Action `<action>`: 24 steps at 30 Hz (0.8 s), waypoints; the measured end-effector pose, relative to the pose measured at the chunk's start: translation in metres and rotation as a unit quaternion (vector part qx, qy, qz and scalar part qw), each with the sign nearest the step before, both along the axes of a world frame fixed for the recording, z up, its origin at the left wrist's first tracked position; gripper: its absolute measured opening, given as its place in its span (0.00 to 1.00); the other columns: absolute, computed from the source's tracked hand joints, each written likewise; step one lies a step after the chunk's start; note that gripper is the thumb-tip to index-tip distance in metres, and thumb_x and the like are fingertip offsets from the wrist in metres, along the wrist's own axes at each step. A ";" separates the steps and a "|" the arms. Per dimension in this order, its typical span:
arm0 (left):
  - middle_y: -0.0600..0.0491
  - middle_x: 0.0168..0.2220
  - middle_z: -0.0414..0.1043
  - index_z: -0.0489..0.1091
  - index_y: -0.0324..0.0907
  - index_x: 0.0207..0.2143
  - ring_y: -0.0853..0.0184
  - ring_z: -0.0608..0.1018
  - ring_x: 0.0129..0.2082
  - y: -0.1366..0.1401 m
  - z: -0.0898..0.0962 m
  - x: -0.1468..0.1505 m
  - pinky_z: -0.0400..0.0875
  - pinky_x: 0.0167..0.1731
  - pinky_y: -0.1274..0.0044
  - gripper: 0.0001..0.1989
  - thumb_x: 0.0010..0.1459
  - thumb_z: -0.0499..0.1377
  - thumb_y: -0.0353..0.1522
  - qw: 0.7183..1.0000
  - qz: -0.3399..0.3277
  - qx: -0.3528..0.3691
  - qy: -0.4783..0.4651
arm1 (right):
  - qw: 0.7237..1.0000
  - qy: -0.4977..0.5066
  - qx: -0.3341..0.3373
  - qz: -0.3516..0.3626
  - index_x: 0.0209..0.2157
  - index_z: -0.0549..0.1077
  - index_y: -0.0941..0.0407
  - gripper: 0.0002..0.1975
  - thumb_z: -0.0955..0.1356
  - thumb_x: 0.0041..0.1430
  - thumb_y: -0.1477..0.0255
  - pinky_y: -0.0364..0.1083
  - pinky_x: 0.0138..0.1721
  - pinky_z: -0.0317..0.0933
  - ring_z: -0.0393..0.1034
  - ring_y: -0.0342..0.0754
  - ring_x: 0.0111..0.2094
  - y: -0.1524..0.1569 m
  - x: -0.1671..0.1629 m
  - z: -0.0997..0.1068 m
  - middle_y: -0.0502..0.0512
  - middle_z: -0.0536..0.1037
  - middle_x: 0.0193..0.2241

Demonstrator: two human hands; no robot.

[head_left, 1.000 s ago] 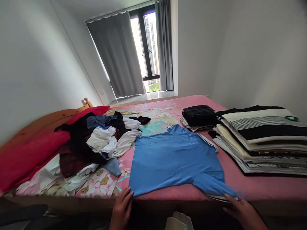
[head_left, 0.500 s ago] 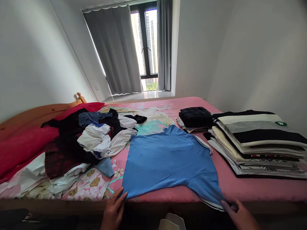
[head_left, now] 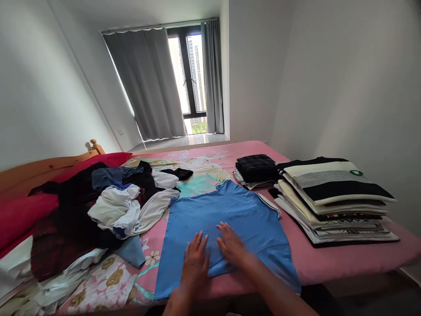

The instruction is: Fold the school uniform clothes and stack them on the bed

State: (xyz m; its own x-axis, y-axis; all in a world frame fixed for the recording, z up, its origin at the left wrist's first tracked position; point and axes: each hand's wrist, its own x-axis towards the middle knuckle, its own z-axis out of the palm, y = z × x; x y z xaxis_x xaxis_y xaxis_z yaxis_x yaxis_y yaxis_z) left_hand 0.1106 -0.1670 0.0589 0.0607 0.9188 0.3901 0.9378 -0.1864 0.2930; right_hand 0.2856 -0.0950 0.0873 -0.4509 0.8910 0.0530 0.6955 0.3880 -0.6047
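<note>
A blue short-sleeved shirt point(head_left: 210, 215) lies spread on the bed, its collar end toward the right and its hem on the left. Dark and white bands edge its sleeves. My left hand point(head_left: 196, 254) rests on the lower middle of the shirt, fingers stretched out. Just to its right, my right hand point(head_left: 232, 243) lies on the cloth with its fingers spread. Neither hand grips the fabric. My right forearm covers part of the near sleeve.
A heap of rumpled clothes point(head_left: 115, 206) covers the bed's left side, beside red pillows point(head_left: 29, 215). At right stand a tall stack of folded clothes point(head_left: 335, 197) and a smaller dark stack point(head_left: 258, 169). The pink bed sheet point(head_left: 315, 267) shows at the near edge.
Both hands have left the shirt's near hem corner and near sleeve and moved inward onto its middle. The left hand went right, the right hand left. The view has shifted slightly.
</note>
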 end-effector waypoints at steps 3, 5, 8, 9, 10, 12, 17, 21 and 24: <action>0.44 0.64 0.49 0.53 0.47 0.61 0.51 0.56 0.62 0.011 -0.014 0.005 0.48 0.57 0.50 0.28 0.60 0.49 0.40 0.996 0.011 -0.085 0.027 | 0.999 -0.039 -0.019 -0.021 0.59 0.59 0.59 0.27 0.58 0.59 0.64 0.60 0.61 0.38 0.44 0.58 0.63 0.015 0.029 -0.019 0.60 0.55 0.62; 0.42 0.63 0.49 0.52 0.45 0.61 0.49 0.56 0.62 -0.002 -0.025 -0.019 0.45 0.56 0.48 0.32 0.57 0.50 0.46 0.989 0.050 -0.127 0.048 | 0.996 -0.065 -0.017 -0.054 0.59 0.59 0.58 0.29 0.59 0.58 0.60 0.62 0.61 0.33 0.42 0.59 0.63 0.023 0.078 -0.035 0.61 0.54 0.62; 0.45 0.63 0.50 0.52 0.45 0.61 0.52 0.55 0.62 -0.040 -0.041 -0.077 0.43 0.58 0.51 0.34 0.56 0.48 0.50 0.981 0.117 -0.135 0.081 | 0.980 -0.137 0.028 -0.145 0.60 0.58 0.59 0.34 0.59 0.56 0.54 0.65 0.60 0.33 0.42 0.60 0.63 0.029 0.167 -0.061 0.62 0.54 0.62; 0.45 0.63 0.51 0.53 0.45 0.61 0.52 0.55 0.63 -0.054 -0.045 -0.097 0.44 0.58 0.52 0.34 0.56 0.48 0.50 0.977 0.135 -0.135 0.089 | 0.970 -0.152 0.058 -0.179 0.60 0.58 0.58 0.33 0.58 0.57 0.54 0.66 0.59 0.34 0.43 0.60 0.63 0.030 0.194 -0.070 0.60 0.54 0.62; 0.46 0.63 0.51 0.53 0.46 0.61 0.53 0.55 0.62 -0.068 -0.048 -0.115 0.45 0.58 0.53 0.33 0.56 0.49 0.50 0.976 0.142 -0.131 0.096 | 0.966 -0.160 0.083 -0.184 0.59 0.59 0.58 0.32 0.58 0.58 0.56 0.65 0.60 0.37 0.45 0.59 0.63 0.029 0.216 -0.078 0.60 0.56 0.61; 0.48 0.63 0.52 0.52 0.47 0.61 0.56 0.56 0.62 -0.094 -0.052 -0.142 0.49 0.59 0.56 0.32 0.56 0.51 0.47 0.983 0.121 -0.098 0.103 | 0.971 -0.145 0.125 -0.147 0.57 0.62 0.60 0.29 0.58 0.58 0.59 0.60 0.61 0.42 0.50 0.57 0.61 0.025 0.247 -0.091 0.62 0.60 0.59; 0.52 0.63 0.53 0.53 0.55 0.60 0.57 0.60 0.61 -0.132 -0.045 -0.155 0.56 0.58 0.60 0.30 0.56 0.56 0.38 0.994 0.042 -0.007 0.103 | 0.972 -0.051 0.216 -0.073 0.58 0.61 0.59 0.27 0.59 0.57 0.66 0.55 0.61 0.47 0.50 0.54 0.61 -0.009 0.263 -0.100 0.59 0.59 0.60; 0.51 0.62 0.54 0.57 0.54 0.59 0.57 0.61 0.60 -0.140 -0.037 -0.140 0.54 0.59 0.59 0.26 0.58 0.54 0.32 0.993 0.041 0.016 0.105 | 0.973 -0.047 0.227 0.017 0.59 0.59 0.52 0.32 0.64 0.50 0.70 0.56 0.61 0.49 0.47 0.58 0.62 -0.043 0.272 -0.105 0.53 0.52 0.63; 0.50 0.62 0.55 0.57 0.54 0.58 0.57 0.62 0.60 -0.138 -0.038 -0.135 0.55 0.58 0.58 0.26 0.58 0.54 0.29 0.991 0.044 0.048 0.121 | 0.964 -0.072 0.248 0.060 0.60 0.57 0.48 0.35 0.66 0.49 0.70 0.56 0.59 0.51 0.50 0.60 0.61 -0.051 0.284 -0.115 0.53 0.52 0.63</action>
State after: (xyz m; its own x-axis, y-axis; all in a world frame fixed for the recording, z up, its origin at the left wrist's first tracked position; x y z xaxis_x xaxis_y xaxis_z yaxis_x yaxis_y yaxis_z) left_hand -0.0239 -0.3046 0.0210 0.0836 0.8845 0.4590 0.9923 -0.1159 0.0426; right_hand 0.5692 -0.1462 -0.0278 -0.5844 0.7129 0.3877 0.6904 0.6878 -0.2241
